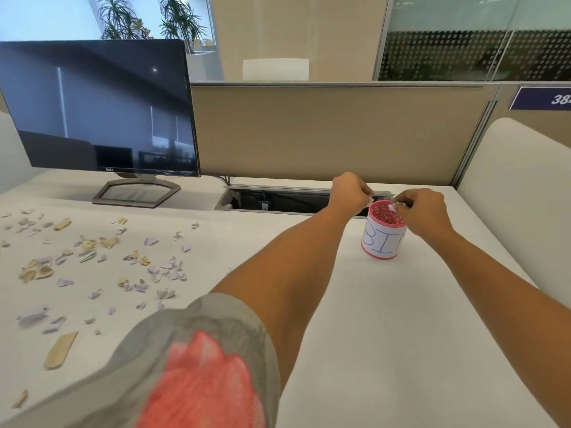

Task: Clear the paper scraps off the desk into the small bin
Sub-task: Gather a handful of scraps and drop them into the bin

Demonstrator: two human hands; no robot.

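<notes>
Far left on the bench (386, 319), toward the back: monitor (99, 109) on its stand. Before the monitor, across the bench's left half: paper scraps (102, 261), strewn loose. Right of the monitor, sunk into the bench along the partition (324, 134): cable well (278, 202). Just before the well's right end: small bin (383, 239), upright. Beside the bin's left rim: left hand (349, 193). Over its mouth, from the right: right hand (423, 214). Pinched in each: paper scraps.

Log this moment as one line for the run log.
left hand: pinches a scrap at bin rim | right hand: pinches a scrap over bin | desk: many paper scraps uncollected before monitor
</notes>
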